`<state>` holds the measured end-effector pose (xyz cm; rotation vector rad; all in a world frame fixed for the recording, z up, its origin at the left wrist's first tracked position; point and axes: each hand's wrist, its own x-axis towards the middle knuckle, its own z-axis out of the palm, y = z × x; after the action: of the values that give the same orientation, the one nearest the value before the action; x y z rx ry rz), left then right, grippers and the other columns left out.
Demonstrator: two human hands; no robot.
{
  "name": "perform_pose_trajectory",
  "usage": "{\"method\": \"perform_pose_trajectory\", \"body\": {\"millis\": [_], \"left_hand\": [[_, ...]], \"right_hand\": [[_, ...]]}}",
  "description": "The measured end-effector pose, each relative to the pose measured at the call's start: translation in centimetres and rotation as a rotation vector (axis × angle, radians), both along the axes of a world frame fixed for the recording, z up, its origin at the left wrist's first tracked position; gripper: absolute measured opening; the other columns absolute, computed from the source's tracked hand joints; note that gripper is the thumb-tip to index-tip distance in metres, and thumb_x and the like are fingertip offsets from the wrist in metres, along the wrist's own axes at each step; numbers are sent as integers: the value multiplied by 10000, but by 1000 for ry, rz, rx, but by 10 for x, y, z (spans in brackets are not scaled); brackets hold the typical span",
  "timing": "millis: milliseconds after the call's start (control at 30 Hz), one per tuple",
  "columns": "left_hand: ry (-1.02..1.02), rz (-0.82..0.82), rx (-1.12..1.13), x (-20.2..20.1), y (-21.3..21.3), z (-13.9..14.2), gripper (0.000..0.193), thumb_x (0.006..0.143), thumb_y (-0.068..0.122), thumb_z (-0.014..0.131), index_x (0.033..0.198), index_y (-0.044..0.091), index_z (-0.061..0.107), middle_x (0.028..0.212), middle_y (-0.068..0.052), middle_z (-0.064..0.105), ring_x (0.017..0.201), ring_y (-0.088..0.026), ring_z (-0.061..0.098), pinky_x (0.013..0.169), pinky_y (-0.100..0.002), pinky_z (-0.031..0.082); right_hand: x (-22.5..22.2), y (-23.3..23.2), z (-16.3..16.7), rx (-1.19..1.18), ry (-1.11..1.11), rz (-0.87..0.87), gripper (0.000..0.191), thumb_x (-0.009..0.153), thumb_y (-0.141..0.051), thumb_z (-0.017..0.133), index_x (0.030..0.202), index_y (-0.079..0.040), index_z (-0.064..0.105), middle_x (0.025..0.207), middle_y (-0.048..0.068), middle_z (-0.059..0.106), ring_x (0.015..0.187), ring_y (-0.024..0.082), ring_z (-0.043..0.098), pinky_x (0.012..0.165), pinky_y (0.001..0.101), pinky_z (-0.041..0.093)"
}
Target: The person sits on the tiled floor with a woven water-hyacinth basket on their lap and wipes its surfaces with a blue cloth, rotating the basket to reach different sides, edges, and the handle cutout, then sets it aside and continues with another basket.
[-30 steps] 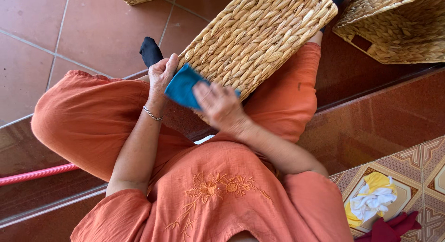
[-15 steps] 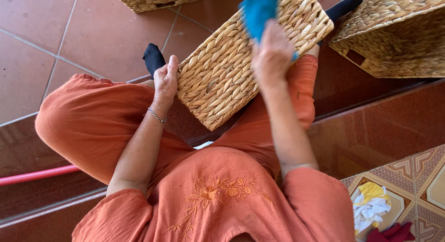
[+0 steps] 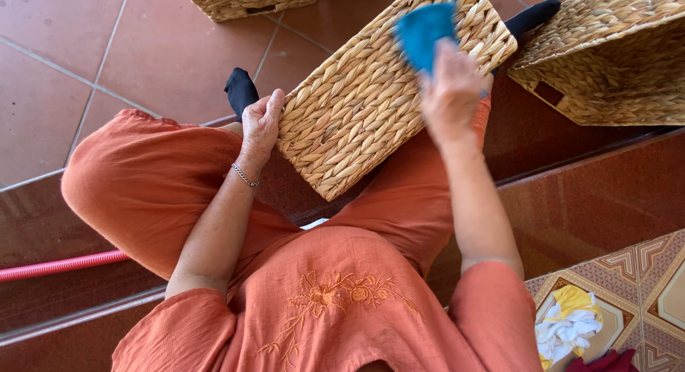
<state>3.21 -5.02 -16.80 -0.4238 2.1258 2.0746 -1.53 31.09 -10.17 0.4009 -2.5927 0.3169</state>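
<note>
A woven straw basket rests tilted across my lap, its flat side facing up. My left hand grips its near left edge and steadies it. My right hand is closed on a blue cloth and presses it against the basket's far upper corner. I sit in orange clothes with dark socks, and a thin bracelet circles my left wrist.
A second woven basket stands at the right, and a third at the top. A red hose lies on the left. Yellow-and-white cloths lie on patterned tiles at the lower right.
My right hand swept the blue cloth from the basket's near corner up to its far corner. The left hand stayed on the edge.
</note>
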Motion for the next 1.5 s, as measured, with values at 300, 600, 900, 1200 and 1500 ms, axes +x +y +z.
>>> {"method": "perform_pose_trajectory", "body": {"millis": [300,600,900,1200,1500], "left_hand": [[-9,31,-64,-1,-3,-3,451,1066,386,641,817,10,662,728,89,533,684,-19,436,601,-226,400],[12,30,-66,0,-1,0,408,1040,381,638,892,12,727,749,95,606,704,-8,497,638,-207,453],[13,34,-29,3,-5,-4,396,1043,373,649,896,17,740,742,78,611,683,-18,496,622,-216,451],[28,36,-75,2,-4,-7,398,1045,371,641,874,20,724,728,78,600,682,-21,498,620,-222,450],[41,48,-102,1,-5,-3,387,1033,362,649,849,27,712,704,91,569,669,-11,470,606,-222,428]], "right_hand": [[16,18,36,-973,-575,83,407,1065,-181,749,1393,39,647,1190,177,729,1031,222,635,927,351,535],[11,13,32,-288,-305,-45,596,916,-251,826,1420,-41,587,1276,145,669,1131,295,630,959,426,535],[46,-25,30,120,-125,14,659,890,-484,768,1423,-142,586,1401,237,546,1202,412,541,814,528,504],[53,-21,38,-240,-251,94,769,871,-355,849,1483,-92,465,1419,211,558,1238,355,631,995,427,571],[106,-73,48,121,-253,99,744,854,-301,833,1490,-135,485,1305,224,574,1054,355,605,753,490,556]]}}
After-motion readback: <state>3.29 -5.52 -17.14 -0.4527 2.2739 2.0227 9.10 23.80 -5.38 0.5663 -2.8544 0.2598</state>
